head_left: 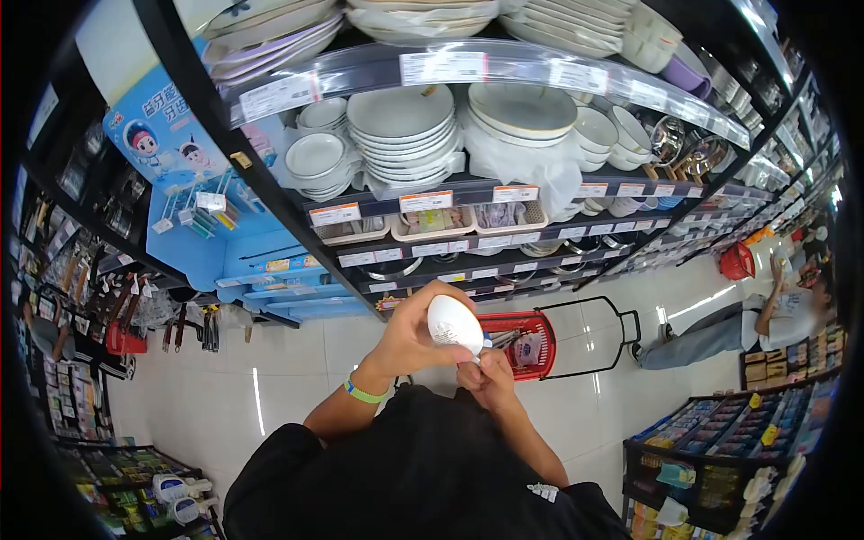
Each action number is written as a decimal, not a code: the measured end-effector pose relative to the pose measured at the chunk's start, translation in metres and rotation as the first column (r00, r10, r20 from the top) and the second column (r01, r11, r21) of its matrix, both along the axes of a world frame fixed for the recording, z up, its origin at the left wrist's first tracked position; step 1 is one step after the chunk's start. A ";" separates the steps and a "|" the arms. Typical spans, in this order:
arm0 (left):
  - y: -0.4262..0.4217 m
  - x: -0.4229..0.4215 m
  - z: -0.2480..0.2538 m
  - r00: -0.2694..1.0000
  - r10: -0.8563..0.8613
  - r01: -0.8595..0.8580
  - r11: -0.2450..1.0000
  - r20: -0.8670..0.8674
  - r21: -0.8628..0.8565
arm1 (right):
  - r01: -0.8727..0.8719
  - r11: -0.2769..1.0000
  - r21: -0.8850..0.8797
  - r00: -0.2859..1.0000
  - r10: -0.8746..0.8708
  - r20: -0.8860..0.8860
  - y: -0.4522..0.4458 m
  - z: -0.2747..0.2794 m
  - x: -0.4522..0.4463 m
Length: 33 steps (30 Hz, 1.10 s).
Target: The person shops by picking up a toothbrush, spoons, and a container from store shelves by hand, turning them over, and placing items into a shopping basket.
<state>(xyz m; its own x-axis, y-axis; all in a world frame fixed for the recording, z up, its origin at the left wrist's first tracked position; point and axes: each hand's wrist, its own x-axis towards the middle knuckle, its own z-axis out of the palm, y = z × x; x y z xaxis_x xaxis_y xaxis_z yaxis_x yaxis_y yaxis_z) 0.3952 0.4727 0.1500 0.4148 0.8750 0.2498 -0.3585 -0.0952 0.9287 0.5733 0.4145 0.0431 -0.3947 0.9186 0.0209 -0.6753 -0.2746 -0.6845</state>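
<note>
My left hand (pixel 409 335) is wrapped round a white, rounded ceramic piece (pixel 453 322) with small grey print on the face turned up to me. Whether it is a cup or a large spoon I cannot tell. At its lower right end, the fingers of my right hand (pixel 489 378) are closed in a pinch on a narrow part of it. Both hands are close together in front of my chest. Just beyond them on the floor sits a red shopping basket (pixel 543 351) with a few packaged goods inside and a black handle frame.
Shelves ahead carry stacked plates (pixel 402 117), white bowls (pixel 315 157) and trays of cutlery (pixel 434 222). A blue toothbrush display (pixel 193 216) stands left. To the right, another person (pixel 747 324) stands in the aisle near a second red basket (pixel 736 262). A goods rack (pixel 702 459) is at lower right.
</note>
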 end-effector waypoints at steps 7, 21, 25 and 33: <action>0.014 0.077 -0.008 0.999 -0.027 0.027 1.000 -0.033 0.004 | 0.042 0.999 0.031 0.999 -0.042 0.022 0.007 -0.015 0.071; 0.001 0.228 -0.256 0.898 -0.361 0.029 0.620 -0.253 -0.784 | 0.125 0.889 -0.440 0.916 0.067 0.396 -0.029 -0.143 0.207; -0.010 0.242 -0.274 0.846 -0.436 -0.049 0.509 -0.306 -0.859 | 0.269 0.918 -0.293 0.835 -0.070 0.546 -0.043 -0.180 0.215; 0.020 0.269 -0.362 0.630 -0.624 -0.083 0.537 -0.461 -0.839 | 0.382 0.839 -0.386 0.648 0.054 0.760 -0.046 -0.247 0.204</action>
<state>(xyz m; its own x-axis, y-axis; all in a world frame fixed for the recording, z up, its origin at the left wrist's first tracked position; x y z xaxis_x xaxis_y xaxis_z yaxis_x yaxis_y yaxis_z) 0.6645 0.4923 -0.2117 0.3821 0.3529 -0.8541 0.4986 0.6995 0.5120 0.7776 0.3688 -0.2041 0.0818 0.7608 -0.6438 -0.0917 -0.6374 -0.7650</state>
